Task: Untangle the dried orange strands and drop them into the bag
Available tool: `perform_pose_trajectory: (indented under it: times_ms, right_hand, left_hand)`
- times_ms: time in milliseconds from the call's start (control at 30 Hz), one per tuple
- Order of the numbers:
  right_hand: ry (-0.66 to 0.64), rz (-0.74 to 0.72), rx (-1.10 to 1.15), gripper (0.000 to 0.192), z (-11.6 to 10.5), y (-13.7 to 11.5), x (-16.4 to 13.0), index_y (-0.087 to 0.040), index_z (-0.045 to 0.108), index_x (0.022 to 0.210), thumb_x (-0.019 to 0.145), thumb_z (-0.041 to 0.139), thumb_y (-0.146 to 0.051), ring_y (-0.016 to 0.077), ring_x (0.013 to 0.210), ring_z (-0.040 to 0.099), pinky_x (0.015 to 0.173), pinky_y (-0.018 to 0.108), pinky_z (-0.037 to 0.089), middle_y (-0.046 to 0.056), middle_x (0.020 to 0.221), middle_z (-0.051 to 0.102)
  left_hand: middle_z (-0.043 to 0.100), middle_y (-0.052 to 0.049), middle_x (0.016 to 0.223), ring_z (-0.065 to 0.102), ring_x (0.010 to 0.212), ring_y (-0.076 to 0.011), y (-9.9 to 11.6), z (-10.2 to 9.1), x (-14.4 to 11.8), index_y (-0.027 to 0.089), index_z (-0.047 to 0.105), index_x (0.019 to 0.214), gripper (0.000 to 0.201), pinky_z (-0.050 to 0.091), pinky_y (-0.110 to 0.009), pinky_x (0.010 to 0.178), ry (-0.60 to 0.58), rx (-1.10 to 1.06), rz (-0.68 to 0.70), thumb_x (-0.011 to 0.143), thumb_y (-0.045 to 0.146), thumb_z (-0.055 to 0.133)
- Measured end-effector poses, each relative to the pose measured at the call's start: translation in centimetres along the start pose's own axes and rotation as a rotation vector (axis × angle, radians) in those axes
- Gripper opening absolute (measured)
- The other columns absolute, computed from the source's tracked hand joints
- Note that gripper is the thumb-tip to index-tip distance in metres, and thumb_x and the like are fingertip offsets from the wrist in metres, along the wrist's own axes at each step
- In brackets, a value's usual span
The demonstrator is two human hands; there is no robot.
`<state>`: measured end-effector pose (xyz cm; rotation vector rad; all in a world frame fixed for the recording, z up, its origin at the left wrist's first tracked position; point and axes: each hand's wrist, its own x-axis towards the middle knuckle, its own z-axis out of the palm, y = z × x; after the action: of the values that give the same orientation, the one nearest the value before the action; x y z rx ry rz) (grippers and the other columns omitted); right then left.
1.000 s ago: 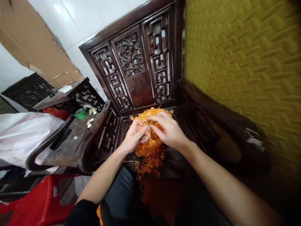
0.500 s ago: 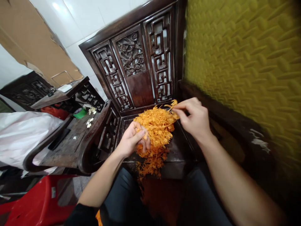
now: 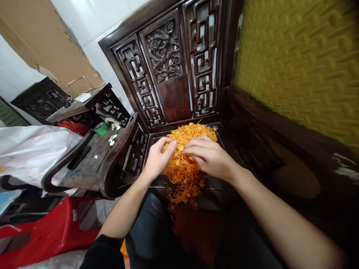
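Observation:
A heap of thin, stringy orange pieces, some with small flower-like tips, lies on the dark wooden chair seat and spills over its front edge. Above the heap, my left hand has thumb and fingers closed around small orange flower-like pieces, only partly visible. My right hand is close beside it, fingertips pinched by the same orange bits. The fingers hide exactly what the right hand grips. Both hands hover over the middle of the heap, with their fingertips nearly touching.
The carved chair back rises behind the heap. A second wooden chair on the left carries small pale flower-shaped pieces and a green tape roll. Nearby are a white bag, a red plastic stool and a yellow textured panel.
My right hand has moved left and down from the heap's far right edge, where it held an orange strand, to meet my left hand. The view has shifted slightly.

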<state>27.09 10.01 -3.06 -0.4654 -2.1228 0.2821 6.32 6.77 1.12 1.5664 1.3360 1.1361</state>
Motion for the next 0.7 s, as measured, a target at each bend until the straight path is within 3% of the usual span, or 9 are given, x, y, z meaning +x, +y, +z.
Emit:
perform_pose_trajectory:
  times_ms: [100,167,267,333,367,433,533,600,700]
  right_hand:
    - [0.009,-0.031,0.058,0.036,0.4,-0.8,0.2,-0.019,0.072,0.106,0.091,0.048,0.003,0.0172,0.093,0.068,0.088,0.038,0.047,0.004,0.1,0.076]
    - [0.032,-0.026,0.109,0.036,0.6,-1.5,0.3,-0.018,0.072,0.104,0.092,0.046,0.003,0.0169,0.09,0.068,0.087,0.038,0.048,0.005,0.097,0.075]
    - [-0.005,-0.011,0.205,0.035,0.6,-2.7,0.5,-0.019,0.074,0.097,0.091,0.046,0.002,0.017,0.089,0.068,0.087,0.038,0.051,0.004,0.091,0.075]
    - [-0.009,0.06,0.257,0.031,0.4,-3.1,0.6,-0.02,0.075,0.092,0.092,0.05,-0.002,0.0173,0.087,0.069,0.086,0.038,0.053,0.003,0.09,0.076]
    - [0.039,0.151,0.287,0.025,0.3,-3.0,0.7,-0.021,0.075,0.092,0.093,0.054,-0.007,0.0176,0.087,0.07,0.084,0.038,0.054,0.003,0.091,0.076]
    - [0.2,0.424,0.404,0.012,0.1,-2.4,0.7,-0.021,0.076,0.099,0.09,0.067,-0.02,0.018,0.083,0.071,0.078,0.036,0.056,0.004,0.094,0.077]
    - [0.431,0.818,0.723,0.052,-0.2,-0.8,0.6,-0.021,0.068,0.121,0.073,0.087,-0.032,0.0156,0.069,0.068,0.065,0.032,0.056,0.003,0.09,0.075]
    - [0.498,0.961,0.916,0.072,-0.1,0.0,0.6,-0.02,0.063,0.126,0.062,0.093,-0.032,0.0138,0.062,0.066,0.061,0.031,0.055,0.001,0.084,0.073]
    - [0.524,1.011,1.047,0.073,0.7,0.1,0.6,-0.017,0.063,0.12,0.056,0.096,-0.029,0.0142,0.062,0.067,0.066,0.032,0.057,-0.001,0.078,0.071]
  left_hand:
    - [0.062,0.001,0.076,0.052,0.069,-0.0109,-0.7,0.7,-0.3,0.017,0.063,0.08,0.027,0.04,-0.024,0.065,-0.007,0.331,0.171,0.09,0.042,0.067]
    - [0.058,0.003,0.068,0.048,0.062,-0.0093,-0.7,0.3,0.1,0.017,0.059,0.074,0.031,0.037,-0.023,0.06,0.098,0.365,0.229,0.092,0.042,0.066]
    - [0.049,0.005,0.062,0.041,0.053,-0.0069,-0.5,-1.6,1.8,0.019,0.052,0.075,0.038,0.032,-0.021,0.051,0.45,0.072,0.286,0.092,0.049,0.067]
    - [0.045,0.007,0.06,0.036,0.047,-0.005,-0.4,-2.8,3.1,0.02,0.046,0.077,0.043,0.025,-0.019,0.044,0.563,-0.266,0.249,0.09,0.056,0.066]
    - [0.046,0.007,0.061,0.035,0.045,-0.0042,-0.5,-3.2,3.6,0.02,0.045,0.078,0.045,0.022,-0.018,0.041,0.531,-0.399,0.192,0.09,0.058,0.066]
    - [0.049,0.006,0.06,0.034,0.041,-0.0036,-0.9,-3.2,3.8,0.019,0.05,0.082,0.045,0.017,-0.017,0.037,0.358,-0.524,0.027,0.09,0.06,0.064]
    - [0.048,0.006,0.055,0.029,0.038,-0.0028,-1.4,-2.0,2.9,0.014,0.058,0.089,0.041,0.012,-0.017,0.035,0.105,-0.54,-0.148,0.089,0.054,0.067]
    - [0.052,0.006,0.062,0.027,0.04,-0.0019,-1.3,-1.3,2.0,0.016,0.059,0.1,0.034,0.013,-0.016,0.037,0.03,-0.557,-0.153,0.087,0.045,0.072]
    - [0.05,0.006,0.068,0.03,0.045,-0.0035,-1.0,-0.6,0.9,0.02,0.061,0.112,0.031,0.019,-0.017,0.041,-0.015,-0.379,-0.086,0.092,0.044,0.066]
